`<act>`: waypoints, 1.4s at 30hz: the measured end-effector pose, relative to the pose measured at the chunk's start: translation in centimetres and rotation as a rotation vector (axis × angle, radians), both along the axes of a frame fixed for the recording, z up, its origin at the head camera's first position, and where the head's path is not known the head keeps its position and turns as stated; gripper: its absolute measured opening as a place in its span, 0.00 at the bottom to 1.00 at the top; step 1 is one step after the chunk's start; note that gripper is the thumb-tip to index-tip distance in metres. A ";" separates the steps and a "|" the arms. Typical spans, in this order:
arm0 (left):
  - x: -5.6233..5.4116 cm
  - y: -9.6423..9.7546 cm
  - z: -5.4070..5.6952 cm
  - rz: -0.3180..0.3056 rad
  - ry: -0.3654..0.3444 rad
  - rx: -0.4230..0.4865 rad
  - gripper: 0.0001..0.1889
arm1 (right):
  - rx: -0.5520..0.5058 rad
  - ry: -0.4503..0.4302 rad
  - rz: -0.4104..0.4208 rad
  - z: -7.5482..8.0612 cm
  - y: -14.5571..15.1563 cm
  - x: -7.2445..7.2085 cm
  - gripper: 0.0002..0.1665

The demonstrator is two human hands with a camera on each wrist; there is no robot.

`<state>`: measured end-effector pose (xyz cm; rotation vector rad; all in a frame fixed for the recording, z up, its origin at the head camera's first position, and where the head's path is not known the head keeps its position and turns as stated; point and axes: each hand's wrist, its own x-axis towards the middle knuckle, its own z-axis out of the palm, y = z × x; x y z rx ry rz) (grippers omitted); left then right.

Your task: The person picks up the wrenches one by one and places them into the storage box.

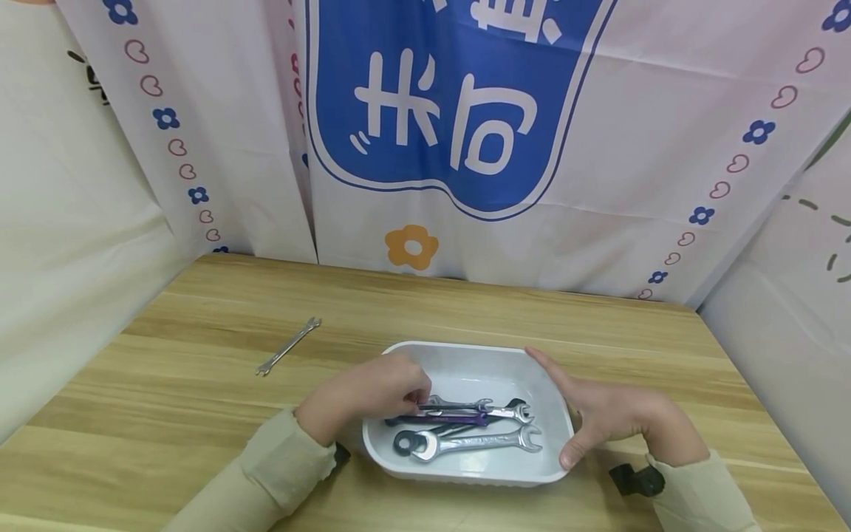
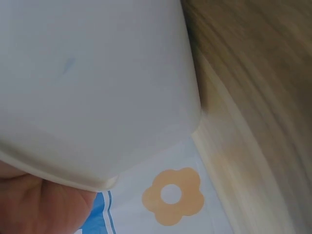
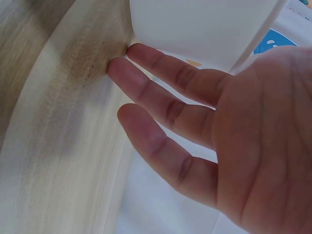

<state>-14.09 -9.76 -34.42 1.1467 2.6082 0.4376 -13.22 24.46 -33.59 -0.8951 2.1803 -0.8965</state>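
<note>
A white plastic basin point(image 1: 465, 473) stands on the table with several wrenches inside: a large silver wrench point(image 1: 475, 444) at the front, a purple wrench point(image 1: 465, 420) and others piled behind it. My left hand point(image 1: 382, 384) reaches over the basin's left side. Its fingers are curled and pinch the end of a wrench in the pile; which wrench cannot be told. At the basin's right side is my right hand point(image 1: 614, 417), thumb and forefinger spread along the rim. In the right wrist view its other fingers point(image 3: 165, 107) extend loosely beside the basin's outer wall.
A small silver double-ended wrench point(image 1: 289, 346) lies on the wooden table point(image 1: 199, 355), left of the basin. Behind the table hangs a white cloth point(image 1: 638, 185) with a blue printed emblem. More white cloth point(image 1: 66, 222) hangs along the left side.
</note>
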 end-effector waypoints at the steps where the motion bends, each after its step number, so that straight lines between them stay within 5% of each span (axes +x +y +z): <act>1: 0.0 0.0 0.0 0.002 0.002 -0.002 0.04 | -0.002 -0.003 0.000 0.0 0.0 0.0 0.86; 42: -0.2 0.1 -0.4 -0.015 0.047 -0.004 0.03 | 0.014 0.018 0.008 0.0 0.0 0.0 0.85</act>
